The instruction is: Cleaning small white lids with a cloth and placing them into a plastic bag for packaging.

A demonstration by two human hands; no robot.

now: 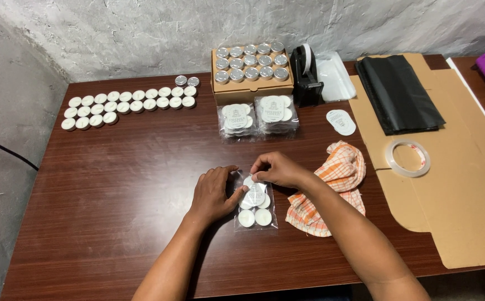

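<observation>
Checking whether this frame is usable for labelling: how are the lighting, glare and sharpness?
Head view: light is even and soft, with faint shadows under both hands; mild sheen on the clear packet held between left hand and right hand; table sharp; edges bend slightly.

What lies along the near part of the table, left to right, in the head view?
Left hand → clear bag of tealights with the right hand on its top edge → orange checked cloth → tape roll on flattened cardboard.
</observation>
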